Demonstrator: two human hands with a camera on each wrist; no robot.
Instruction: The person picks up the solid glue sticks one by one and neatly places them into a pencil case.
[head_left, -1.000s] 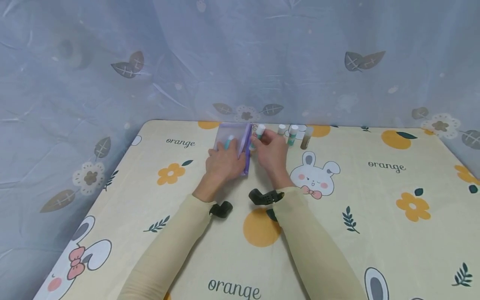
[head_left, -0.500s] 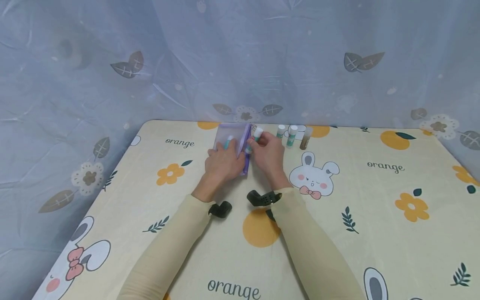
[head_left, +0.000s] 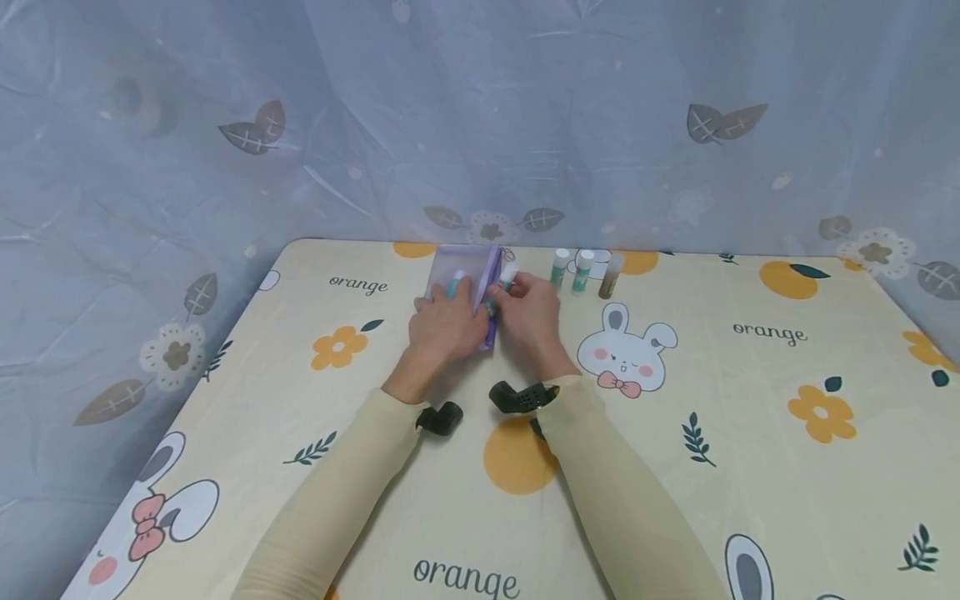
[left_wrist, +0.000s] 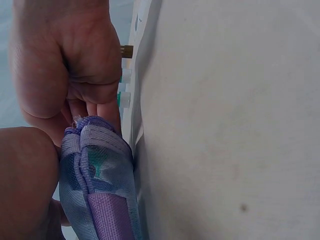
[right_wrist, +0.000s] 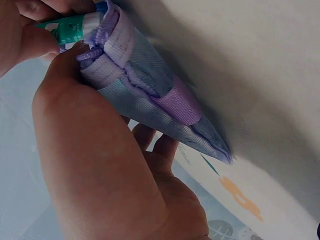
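At the far part of the table my left hand (head_left: 448,325) grips a purple mesh zipper pouch (head_left: 450,257), its thumb at the opening and its fingers on the other side. Through the mesh a glue stick (head_left: 457,283) shows inside. My right hand (head_left: 531,312) pinches another glue stick (head_left: 509,272), white-capped with a green label. In the right wrist view that green-labelled stick (right_wrist: 70,30) has one end in the mouth of the pouch (right_wrist: 150,97). In the left wrist view my right hand (left_wrist: 85,55) partly hides the stick.
Right of the hands stand two more white-capped glue sticks, the left one (head_left: 559,268) and the right one (head_left: 582,271), and a brown tube (head_left: 611,277). A printed cloth (head_left: 675,467) covers the table. A grey-blue curtain (head_left: 480,117) hangs along the back.
My right hand has moved left and slightly down, bringing the tilted glue stick from beside the pouch to its opening. The left hand stays on the pouch.
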